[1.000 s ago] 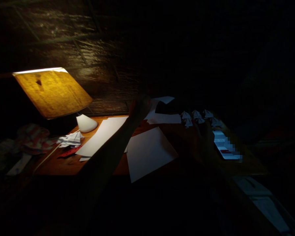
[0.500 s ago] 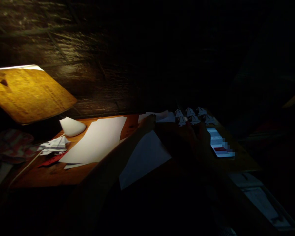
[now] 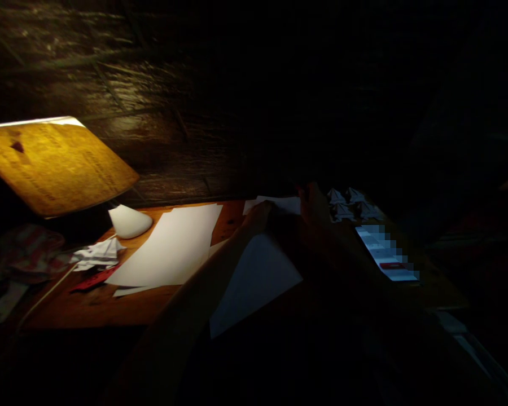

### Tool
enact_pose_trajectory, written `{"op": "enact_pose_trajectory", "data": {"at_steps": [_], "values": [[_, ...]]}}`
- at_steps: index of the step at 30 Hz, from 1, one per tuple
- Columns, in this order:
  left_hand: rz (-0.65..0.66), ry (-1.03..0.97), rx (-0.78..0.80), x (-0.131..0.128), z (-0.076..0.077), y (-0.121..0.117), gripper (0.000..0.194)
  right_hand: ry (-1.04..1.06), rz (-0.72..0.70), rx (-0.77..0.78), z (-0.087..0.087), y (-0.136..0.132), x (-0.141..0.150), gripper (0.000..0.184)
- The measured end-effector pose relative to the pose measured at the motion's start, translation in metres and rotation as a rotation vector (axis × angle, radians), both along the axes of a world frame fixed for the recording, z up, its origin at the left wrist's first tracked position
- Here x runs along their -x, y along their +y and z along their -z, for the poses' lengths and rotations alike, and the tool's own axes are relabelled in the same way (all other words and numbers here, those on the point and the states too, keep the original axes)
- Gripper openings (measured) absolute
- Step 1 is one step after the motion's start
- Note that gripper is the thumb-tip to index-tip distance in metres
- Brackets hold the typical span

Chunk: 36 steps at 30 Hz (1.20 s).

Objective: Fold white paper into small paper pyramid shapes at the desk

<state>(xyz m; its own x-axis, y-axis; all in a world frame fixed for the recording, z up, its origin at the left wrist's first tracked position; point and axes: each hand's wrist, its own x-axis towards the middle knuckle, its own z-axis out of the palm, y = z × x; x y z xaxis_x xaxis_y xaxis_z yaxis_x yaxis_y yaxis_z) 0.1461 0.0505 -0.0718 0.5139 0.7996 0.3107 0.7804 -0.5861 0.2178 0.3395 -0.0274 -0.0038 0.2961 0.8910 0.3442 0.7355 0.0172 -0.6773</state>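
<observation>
Left hand (image 3: 256, 217), right hand (image 3: 314, 204) stretched forward, apart, by far white paper (image 3: 285, 204), grip unclear

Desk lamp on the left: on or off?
On. The lamp shade glows yellow, and light falls on the wall and the white sheets beside the lamp's base.

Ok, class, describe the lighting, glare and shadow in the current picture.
Head view: lampshade glowing at left, patchy glare on the wall; white sheets nearby brightly lit; left hand and right hand in deep shadow, finger detail mostly lost; phone screen bright at right, its edge pixelated.
</observation>
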Motion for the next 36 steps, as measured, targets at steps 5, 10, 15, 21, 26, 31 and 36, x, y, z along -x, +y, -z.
{"op": "enact_pose_trajectory", "data": {"at_steps": [5, 10, 15, 21, 26, 31, 36], "values": [[-0.015, 0.077, -0.048, 0.002, -0.006, -0.007, 0.037, -0.124, 0.074, -0.001, 0.012, 0.013, 0.008, 0.031], [-0.069, 0.082, -0.08, 0.001, -0.004, -0.007, 0.036, -0.261, 0.054, 0.034, 0.026, 0.009, 0.005, 0.028], [-0.063, 0.09, -0.049, 0.002, -0.002, -0.006, 0.036, -0.349, 0.013, 0.141, 0.033, 0.013, 0.001, 0.034], [-0.01, 0.071, -0.032, 0.003, -0.002, -0.003, 0.042, -0.436, -0.015, 0.146, 0.04, 0.017, -0.003, 0.032], [0.018, 0.075, -0.017, 0.003, 0.002, 0.001, 0.046, -0.443, -0.044, 0.168, 0.04, 0.019, -0.002, 0.033], [0.03, 0.093, -0.009, 0.005, 0.007, 0.006, 0.049, -0.408, -0.043, 0.212, 0.035, 0.016, 0.002, 0.032], [0.032, 0.103, -0.025, 0.005, 0.004, 0.003, 0.046, -0.401, -0.027, 0.17, 0.031, 0.016, 0.001, 0.033]]}}
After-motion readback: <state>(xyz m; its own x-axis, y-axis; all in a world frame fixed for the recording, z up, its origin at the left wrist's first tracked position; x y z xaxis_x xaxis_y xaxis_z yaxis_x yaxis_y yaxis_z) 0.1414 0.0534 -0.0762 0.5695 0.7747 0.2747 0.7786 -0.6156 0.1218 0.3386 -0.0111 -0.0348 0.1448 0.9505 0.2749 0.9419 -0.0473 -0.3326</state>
